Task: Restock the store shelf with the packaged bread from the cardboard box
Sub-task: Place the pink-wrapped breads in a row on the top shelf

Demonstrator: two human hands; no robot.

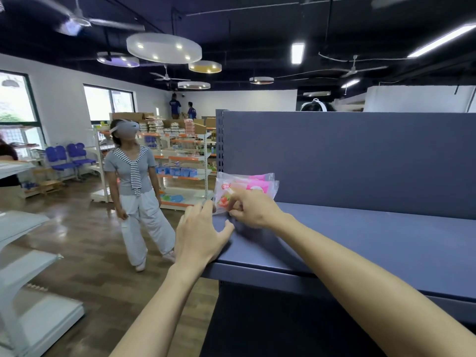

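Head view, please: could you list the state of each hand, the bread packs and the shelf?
Right hand: fingers pinch the front bread pack.
Left hand: open, at the shelf's left end.
Bread packs: standing at the shelf's back left corner.
Blue shelf: otherwise bare in view.

No legible text; bread package (246,188) logo blurred.

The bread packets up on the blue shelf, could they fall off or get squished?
Maybe. The bread packets stand at the far left end of the blue shelf, so a nudge could tip them over that end. The right hand pinches the front packet; squeezing hard might squash the bread. The left hand rests open at the shelf corner, close enough to bump them.
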